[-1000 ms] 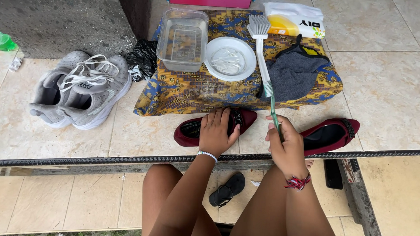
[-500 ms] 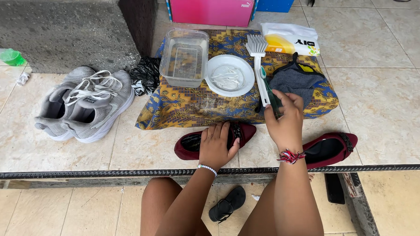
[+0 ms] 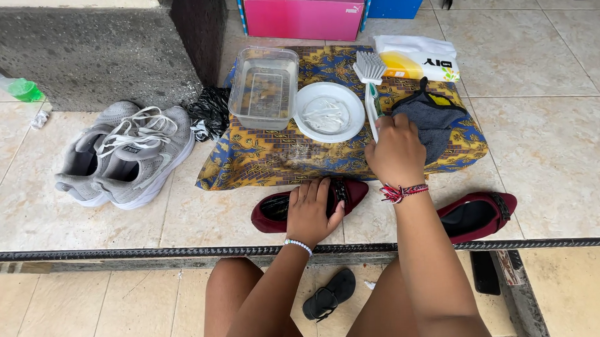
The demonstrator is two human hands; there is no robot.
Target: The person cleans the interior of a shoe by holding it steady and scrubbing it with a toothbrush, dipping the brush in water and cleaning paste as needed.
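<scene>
Two hands engaged; left hand (image 3: 313, 211) flat on dark red flat shoe (image 3: 275, 210), pinning it to tile, fingers spread, no wrap; right hand (image 3: 396, 148) closed round handle of white brush (image 3: 370, 70), bristles over patterned cloth (image 3: 266, 160) beside white plate (image 3: 329, 111); advice: keep shoe pressed firm, choke grip low on handle; second shoe (image 3: 478, 215) lies far right.

I see my left hand (image 3: 311, 213) resting on a maroon flat shoe (image 3: 275, 208) while my right hand (image 3: 396, 152) grips the white brush (image 3: 370, 76) toward one o'clock.
</scene>
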